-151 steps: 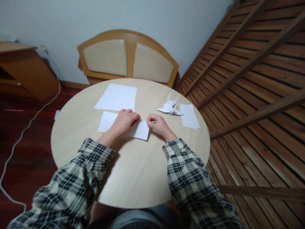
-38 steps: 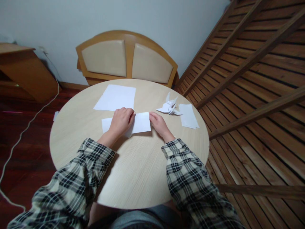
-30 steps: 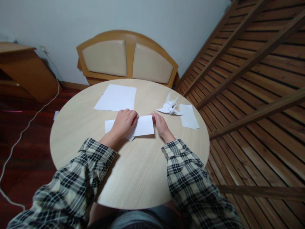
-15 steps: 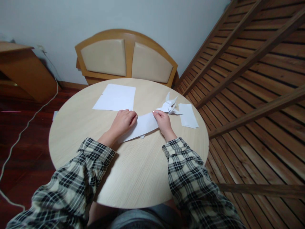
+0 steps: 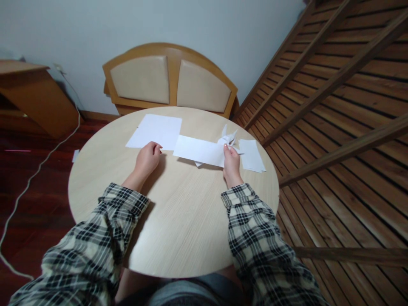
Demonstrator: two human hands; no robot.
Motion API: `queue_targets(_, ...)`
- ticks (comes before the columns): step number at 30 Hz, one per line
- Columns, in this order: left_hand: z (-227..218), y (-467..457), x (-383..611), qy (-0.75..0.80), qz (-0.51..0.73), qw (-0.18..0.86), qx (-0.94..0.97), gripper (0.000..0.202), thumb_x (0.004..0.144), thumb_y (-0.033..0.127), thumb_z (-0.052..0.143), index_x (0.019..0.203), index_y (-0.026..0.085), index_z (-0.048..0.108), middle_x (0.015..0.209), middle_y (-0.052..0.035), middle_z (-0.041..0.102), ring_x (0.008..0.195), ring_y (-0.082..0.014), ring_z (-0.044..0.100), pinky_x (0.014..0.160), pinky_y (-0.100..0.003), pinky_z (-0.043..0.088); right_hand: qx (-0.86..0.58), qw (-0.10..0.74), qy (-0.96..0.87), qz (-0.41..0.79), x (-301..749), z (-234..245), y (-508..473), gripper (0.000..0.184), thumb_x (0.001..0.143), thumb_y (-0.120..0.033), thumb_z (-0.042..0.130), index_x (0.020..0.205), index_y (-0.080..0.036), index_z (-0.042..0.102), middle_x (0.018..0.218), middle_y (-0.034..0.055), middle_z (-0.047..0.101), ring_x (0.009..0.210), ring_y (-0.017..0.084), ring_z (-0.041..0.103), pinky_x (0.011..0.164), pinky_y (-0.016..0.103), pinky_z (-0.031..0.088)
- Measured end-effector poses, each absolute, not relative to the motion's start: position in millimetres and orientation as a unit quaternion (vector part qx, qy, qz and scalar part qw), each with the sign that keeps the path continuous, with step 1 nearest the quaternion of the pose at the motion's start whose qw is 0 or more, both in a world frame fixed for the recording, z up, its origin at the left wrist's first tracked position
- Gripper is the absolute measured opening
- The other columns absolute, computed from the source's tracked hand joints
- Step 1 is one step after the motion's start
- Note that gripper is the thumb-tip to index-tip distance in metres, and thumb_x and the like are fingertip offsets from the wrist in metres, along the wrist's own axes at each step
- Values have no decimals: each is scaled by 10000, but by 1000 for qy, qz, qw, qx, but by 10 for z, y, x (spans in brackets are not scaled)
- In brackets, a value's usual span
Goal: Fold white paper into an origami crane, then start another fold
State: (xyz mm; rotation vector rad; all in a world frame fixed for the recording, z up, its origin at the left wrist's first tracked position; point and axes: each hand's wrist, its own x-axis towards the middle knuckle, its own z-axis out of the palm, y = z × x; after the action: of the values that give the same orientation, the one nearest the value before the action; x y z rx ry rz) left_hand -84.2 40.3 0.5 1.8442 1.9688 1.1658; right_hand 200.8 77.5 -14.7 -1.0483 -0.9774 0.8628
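Note:
Held at its right end, a long white strip of paper (image 5: 199, 151) stretches leftward just above the table. My right hand (image 5: 232, 163) pinches it between thumb and fingers. My left hand (image 5: 148, 159) is apart from the strip, its fingers curled in with nothing visible in them, close to the front edge of a stack of white paper sheets (image 5: 156, 129). A small white paper corner (image 5: 198, 164) peeks out beneath the strip. Just behind my right hand lie folded white paper shapes (image 5: 227, 136), pointed like origami cranes and partly hidden.
Smaller white paper sheets (image 5: 252, 156) lie on the right side of the round wooden table (image 5: 178, 221). A padded headboard (image 5: 172, 80) stands behind it, and a slatted wooden panel (image 5: 344, 140) rises close on the right. A cable (image 5: 38, 168) runs along the floor at left.
My left hand has let go of the paper strip and moved left. My right hand has shifted slightly right with the strip, whose left end has swung up and away from me.

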Motion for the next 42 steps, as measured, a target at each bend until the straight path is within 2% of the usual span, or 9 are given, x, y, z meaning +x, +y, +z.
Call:
queue_targets(4,-76,423,-696,610,435,210,628,252,911,252,420,1047,161,612,976,-144,698,934,-262,633,886,-426,457,-439,683,-377,446,1914,-192,781,261,754,-444,646,852,-205,608,833,46,676,797,187,631,723,339,498)
queue_targets(12,-35,389,-457,465,517,475,539,219,892,219,420,997,209,612,1197,-116,665,1065,-216,634,867,-370,541,-436,657,-353,504,1692,-192,679,257,745,-432,665,852,-210,592,911,65,710,879,207,662,779,364,527)
queue_targets(18,-35,419,-436,503,582,420,482,173,845,249,480,950,203,609,1045,-89,696,966,-228,642,772,-363,554,-467,567,-433,523,1561,-173,534,279,736,-470,662,798,-203,609,768,33,674,730,183,620,669,326,492)
queue_targets(22,-66,408,-476,533,613,377,445,181,773,263,572,939,201,612,1010,-78,698,907,-233,635,758,-375,543,-454,520,-500,523,1581,-145,519,264,722,-419,687,845,-192,633,849,36,666,762,161,607,689,310,470)
queue_targets(27,-13,317,-508,596,495,380,506,161,753,292,568,811,164,647,864,-123,700,703,-249,627,596,-379,502,-448,519,-523,506,1622,-49,512,313,785,-459,651,988,-224,612,1003,58,669,870,162,609,720,302,474)
queue_targets(30,65,236,-476,612,415,310,597,171,758,325,559,706,179,632,715,-113,675,585,-230,579,528,-359,432,-417,484,-547,541,1601,18,443,375,823,-525,611,1070,-244,591,1045,68,663,861,165,613,711,308,492)
queue_targets(35,193,106,-329,659,301,175,667,170,769,329,547,804,188,635,702,-107,666,584,-247,579,558,-367,388,-340,451,-608,558,1487,81,309,535,810,-589,616,1234,-280,514,1176,83,595,1022,203,583,838,368,501)
queue_targets(38,194,66,-229,668,276,132,678,172,801,353,532,798,196,604,656,-89,637,592,-244,579,562,-351,384,-332,470,-639,511,1391,94,262,557,764,-575,671,1200,-274,499,1170,83,560,1093,218,537,893,388,481)
queue_targets(42,128,52,-161,643,294,123,696,173,825,363,529,744,213,557,589,-49,583,549,-208,533,544,-329,370,-380,485,-666,421,1324,139,228,456,706,-463,744,1038,-254,513,1100,65,547,966,203,543,783,354,489)
